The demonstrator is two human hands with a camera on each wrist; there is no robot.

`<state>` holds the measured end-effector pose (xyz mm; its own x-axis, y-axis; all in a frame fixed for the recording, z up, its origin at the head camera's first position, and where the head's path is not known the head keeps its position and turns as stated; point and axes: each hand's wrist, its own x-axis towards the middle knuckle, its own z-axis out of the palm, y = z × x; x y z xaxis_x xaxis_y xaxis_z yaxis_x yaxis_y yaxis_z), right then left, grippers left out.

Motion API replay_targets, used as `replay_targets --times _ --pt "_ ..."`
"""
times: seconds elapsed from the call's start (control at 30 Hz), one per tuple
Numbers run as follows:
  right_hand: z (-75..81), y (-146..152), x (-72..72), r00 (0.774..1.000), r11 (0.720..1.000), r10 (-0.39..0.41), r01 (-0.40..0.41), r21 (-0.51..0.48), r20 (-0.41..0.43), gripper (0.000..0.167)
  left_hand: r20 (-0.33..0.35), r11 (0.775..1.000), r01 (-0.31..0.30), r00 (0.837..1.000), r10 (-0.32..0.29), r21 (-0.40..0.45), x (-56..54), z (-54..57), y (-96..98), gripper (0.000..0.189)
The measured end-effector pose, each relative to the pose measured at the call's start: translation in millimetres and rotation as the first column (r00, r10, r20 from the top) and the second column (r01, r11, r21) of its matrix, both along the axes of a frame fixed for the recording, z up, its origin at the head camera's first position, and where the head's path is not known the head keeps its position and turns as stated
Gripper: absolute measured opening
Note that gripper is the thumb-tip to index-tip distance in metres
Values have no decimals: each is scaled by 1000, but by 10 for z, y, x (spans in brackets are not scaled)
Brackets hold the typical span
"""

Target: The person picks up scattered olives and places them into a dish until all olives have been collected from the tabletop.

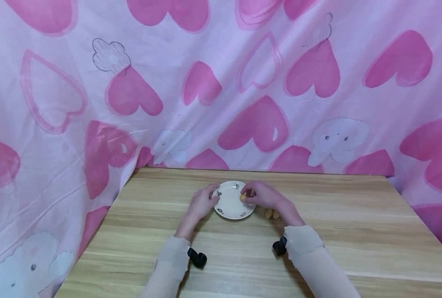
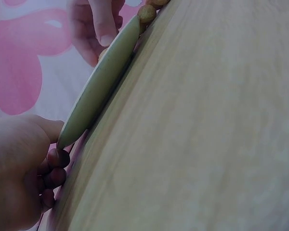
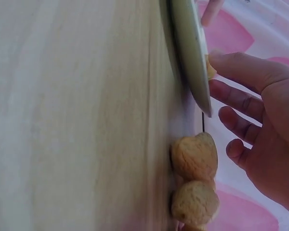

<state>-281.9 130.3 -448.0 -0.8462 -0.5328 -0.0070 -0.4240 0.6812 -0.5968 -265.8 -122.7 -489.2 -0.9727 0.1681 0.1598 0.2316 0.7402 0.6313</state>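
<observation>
A white plate [image 1: 230, 205] with small dark motifs near its rim lies on the wooden table. My left hand [image 1: 201, 203] grips its left rim, thumb over the edge and curled fingers below, as the left wrist view shows. Over the plate's right side, my right hand [image 1: 266, 195] pinches a small golden-brown cream puff [image 1: 242, 198] between thumb and forefinger. In the right wrist view that puff [image 3: 211, 70] is mostly hidden behind the plate's rim and the thumb. The other right fingers are loosely bent outside the rim.
Several more cream puffs [image 3: 195, 156] sit on the table just right of the plate, partly under my right forearm in the head view. The wooden table [image 1: 354, 231] reaches back to a pink curtain [image 1: 206, 124] with hearts.
</observation>
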Motion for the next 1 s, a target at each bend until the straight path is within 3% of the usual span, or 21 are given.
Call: replay_targets --times 0.37,0.57,1.0 --pt "37 218 178 997 998 -48 45 -46 -61 24 -10 1000 -12 1000 12 -9 -7 -16 -10 46" --pt "78 326 271 995 994 -88 85 -64 -49 24 -18 1000 -2 1000 2 -7 -12 -18 1 46" --pt "101 560 365 985 982 -157 148 -120 -73 22 -16 1000 -1 1000 1 0 -6 -9 7 45"
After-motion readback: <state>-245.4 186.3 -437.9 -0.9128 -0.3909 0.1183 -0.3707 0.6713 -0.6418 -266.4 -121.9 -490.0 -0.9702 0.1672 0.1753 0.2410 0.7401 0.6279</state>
